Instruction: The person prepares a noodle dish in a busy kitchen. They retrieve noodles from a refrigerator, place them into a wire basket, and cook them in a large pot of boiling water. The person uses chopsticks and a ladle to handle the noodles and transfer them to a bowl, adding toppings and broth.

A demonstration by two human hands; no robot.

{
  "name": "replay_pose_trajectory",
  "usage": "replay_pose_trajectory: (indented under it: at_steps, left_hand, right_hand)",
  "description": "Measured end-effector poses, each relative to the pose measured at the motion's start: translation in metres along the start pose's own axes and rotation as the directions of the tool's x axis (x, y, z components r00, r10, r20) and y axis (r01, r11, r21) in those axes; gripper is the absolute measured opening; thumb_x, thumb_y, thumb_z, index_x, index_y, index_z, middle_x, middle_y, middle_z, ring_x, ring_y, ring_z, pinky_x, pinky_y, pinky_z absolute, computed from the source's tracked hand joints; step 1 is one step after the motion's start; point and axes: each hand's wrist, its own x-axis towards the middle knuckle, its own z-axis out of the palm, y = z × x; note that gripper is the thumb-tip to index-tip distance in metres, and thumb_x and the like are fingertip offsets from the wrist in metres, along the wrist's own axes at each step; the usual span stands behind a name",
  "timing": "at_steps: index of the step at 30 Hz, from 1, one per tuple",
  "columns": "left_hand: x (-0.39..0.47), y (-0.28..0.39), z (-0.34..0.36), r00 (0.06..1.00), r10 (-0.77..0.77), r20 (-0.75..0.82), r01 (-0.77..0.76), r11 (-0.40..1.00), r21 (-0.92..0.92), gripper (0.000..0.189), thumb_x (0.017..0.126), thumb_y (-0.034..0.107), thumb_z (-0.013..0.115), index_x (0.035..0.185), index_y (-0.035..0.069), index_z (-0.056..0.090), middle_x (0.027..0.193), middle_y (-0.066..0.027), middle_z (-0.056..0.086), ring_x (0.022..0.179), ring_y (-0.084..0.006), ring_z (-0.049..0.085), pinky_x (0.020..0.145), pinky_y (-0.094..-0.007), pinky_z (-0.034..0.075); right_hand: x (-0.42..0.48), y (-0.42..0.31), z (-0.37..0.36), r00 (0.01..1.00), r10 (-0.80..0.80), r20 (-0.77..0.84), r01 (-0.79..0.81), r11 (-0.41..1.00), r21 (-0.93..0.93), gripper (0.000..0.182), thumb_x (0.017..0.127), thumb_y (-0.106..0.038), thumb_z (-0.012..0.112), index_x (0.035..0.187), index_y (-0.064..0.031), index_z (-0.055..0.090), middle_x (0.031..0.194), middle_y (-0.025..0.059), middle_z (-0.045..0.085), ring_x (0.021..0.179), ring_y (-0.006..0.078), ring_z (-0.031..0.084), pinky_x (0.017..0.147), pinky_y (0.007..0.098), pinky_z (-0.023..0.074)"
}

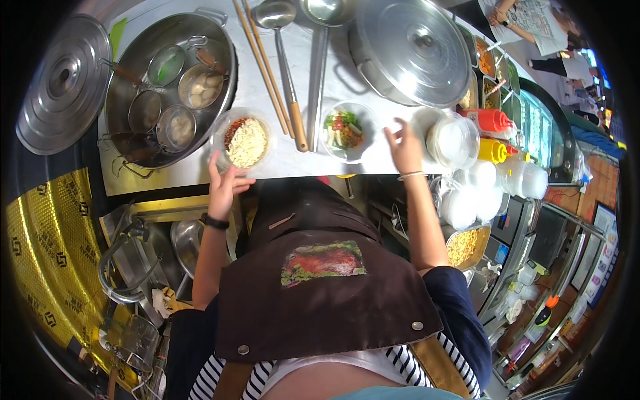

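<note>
My left hand point(227, 182) has its fingers apart at the near rim of a clear plastic bowl point(247, 142), which contains pale noodles over a red chilli-like seasoning. Whether the fingertips touch the bowl I cannot tell. A second clear bowl point(348, 131) stands to the right, with chopped greens, pale strips and a brownish-red topping inside. Beside it, my right hand point(406, 150) hovers with spread fingers and nothing in them. Stacked clear bowls point(452, 140) lie just right of this hand.
At left, a large pot point(227, 95) contains several strainer baskets with food. Wooden chopsticks point(262, 65), a wooden-handled ladle point(287, 75) and another ladle point(320, 75) lie mid-counter. Behind is a lidded pot point(415, 50). Squeeze bottles point(485, 120) and topping trays point(487, 65) line the right.
</note>
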Motion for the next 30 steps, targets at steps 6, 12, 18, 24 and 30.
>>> replay_pose_trajectory:
  at_steps: [6,12,18,24,30]
  left_hand:
    - [0.008,-0.009,0.007,0.992,0.098,-0.076,-0.097,0.995,0.015,0.052,0.086,0.005,0.035,0.136,0.008,0.02,0.076,-0.0161,0.062,0.064,-0.0227,0.064,0.059,-0.0274,0.052]
    - [-0.033,0.034,0.049,0.98,0.058,0.193,-0.085,0.987,0.137,0.054,0.085,0.0,0.036,0.136,0.007,0.021,0.072,-0.0141,0.061,0.057,-0.0198,0.062,0.053,-0.0254,0.053]
    - [-0.001,0.006,0.168,0.898,-0.029,0.439,-0.014,0.995,0.095,0.05,0.088,0.001,0.034,0.136,0.012,0.022,0.074,-0.0112,0.059,0.059,-0.0187,0.061,0.056,-0.0276,0.052]
    - [0.049,-0.036,0.226,0.893,-0.07,0.444,-0.011,0.984,0.178,0.049,0.092,0.012,0.039,0.137,0.012,0.018,0.083,-0.0171,0.062,0.065,-0.0238,0.064,0.059,-0.0281,0.051]
    - [0.006,-0.009,0.143,0.981,0.159,0.108,-0.161,0.987,0.01,0.035,0.093,0.033,0.042,0.11,0.004,0.05,0.078,-0.0083,0.06,0.064,-0.0132,0.06,0.057,-0.0243,0.048]
  right_hand:
    - [-0.028,0.003,0.037,0.898,0.192,0.397,-0.422,0.633,0.649,0.042,0.082,-0.003,0.036,0.124,-0.0037,0.043,0.059,0.005,0.053,0.045,0.0105,0.048,0.045,0.023,0.0393]
    - [-0.074,0.035,-0.081,0.873,0.205,0.443,-0.462,0.64,0.614,0.04,0.081,-0.004,0.036,0.119,-0.002,0.05,0.056,-0.0005,0.048,0.043,0.0064,0.039,0.042,0.0188,0.0326]
    - [-0.113,0.072,-0.166,0.872,0.282,0.4,-0.489,0.538,0.687,0.036,0.084,-0.006,0.039,0.118,-0.0005,0.05,0.054,-0.0004,0.049,0.04,0.0052,0.04,0.038,0.0175,0.0323]
    - [-0.099,0.055,-0.162,0.889,0.244,0.388,-0.457,0.532,0.713,0.038,0.084,-0.005,0.04,0.122,-0.0006,0.047,0.059,0.0013,0.053,0.04,0.0052,0.042,0.039,0.0171,0.0345]
    - [-0.067,-0.036,-0.094,0.829,0.045,0.557,-0.483,0.559,0.674,0.043,0.084,-0.005,0.04,0.127,-0.0008,0.041,0.065,0.0053,0.057,0.045,0.0082,0.05,0.044,0.0192,0.0421]
